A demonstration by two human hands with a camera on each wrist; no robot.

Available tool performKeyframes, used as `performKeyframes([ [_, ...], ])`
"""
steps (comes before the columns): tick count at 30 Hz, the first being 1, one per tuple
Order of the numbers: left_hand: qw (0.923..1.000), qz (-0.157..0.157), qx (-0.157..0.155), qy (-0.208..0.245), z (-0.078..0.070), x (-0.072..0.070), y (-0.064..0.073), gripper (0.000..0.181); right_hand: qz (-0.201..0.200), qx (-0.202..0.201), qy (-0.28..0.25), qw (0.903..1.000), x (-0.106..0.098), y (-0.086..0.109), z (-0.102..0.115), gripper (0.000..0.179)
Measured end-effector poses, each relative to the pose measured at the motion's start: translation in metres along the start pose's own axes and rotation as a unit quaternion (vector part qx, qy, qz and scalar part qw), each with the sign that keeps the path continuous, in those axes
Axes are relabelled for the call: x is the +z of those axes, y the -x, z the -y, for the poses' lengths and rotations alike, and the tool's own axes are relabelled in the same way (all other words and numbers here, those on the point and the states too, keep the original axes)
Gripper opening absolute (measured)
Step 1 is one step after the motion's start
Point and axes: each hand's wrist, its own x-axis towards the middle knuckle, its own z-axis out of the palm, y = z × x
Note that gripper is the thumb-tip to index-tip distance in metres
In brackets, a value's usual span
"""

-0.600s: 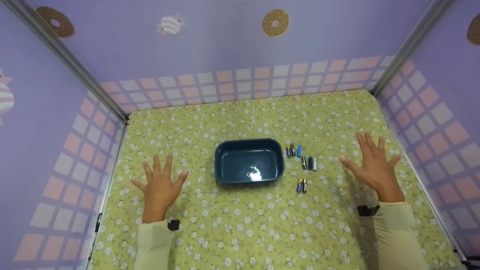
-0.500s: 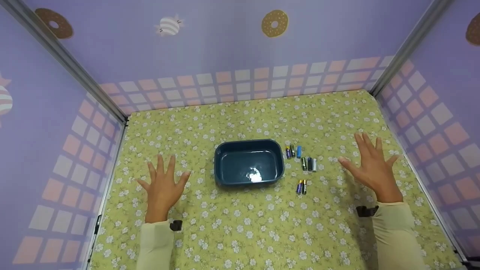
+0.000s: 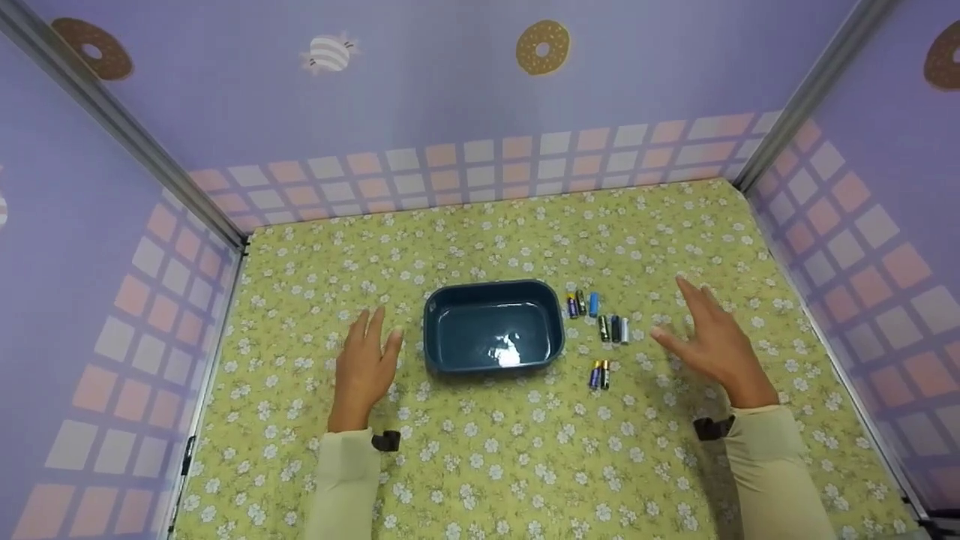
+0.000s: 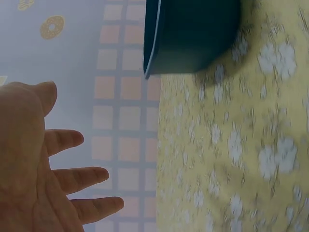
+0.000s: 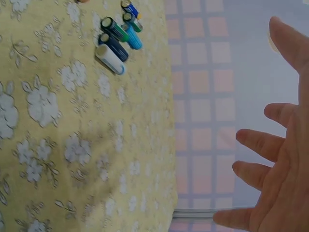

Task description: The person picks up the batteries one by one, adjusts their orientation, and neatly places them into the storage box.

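fingers [image 3: 377,324] loosely extended and empty, my left hand [image 3: 363,375] and right hand [image 3: 718,349] draw nearer the basin [image 3: 472,330]; batteries [image 3: 604,328] right of it lie untouched yet.

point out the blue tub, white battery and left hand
Blue tub [image 3: 484,330]: head view, bare inner floor
White battery [image 5: 110,59]: right wrist view, middle of its side
Left hand [image 3: 364,369]: head view, back of the hand

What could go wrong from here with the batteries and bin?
1. The white cylindrical battery lies on its side on the yellow floral surface; a nudge might roll it.
2. The dark navy cylindrical battery sits close beside it; a grasp may catch both.
3. The purple-and-gold cylindrical battery nearest the dark blue rectangular bin leaves little room; grabbing there might knock the bin.
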Motion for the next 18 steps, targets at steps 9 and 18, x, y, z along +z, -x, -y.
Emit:
performKeyframes([
  [9,0.9922,0.012,-0.022,0.122,-0.007,0.029,-0.013,0.063,0.021,-0.026,-0.027,0.9991,0.027,-0.004,0.001,0.095],
  [18,0.9768,0.016,-0.062,0.204,-0.015,0.059,-0.011,0.064,0.045,-0.044,-0.022,0.9978,0.057,-0.004,-0.004,0.094],
])
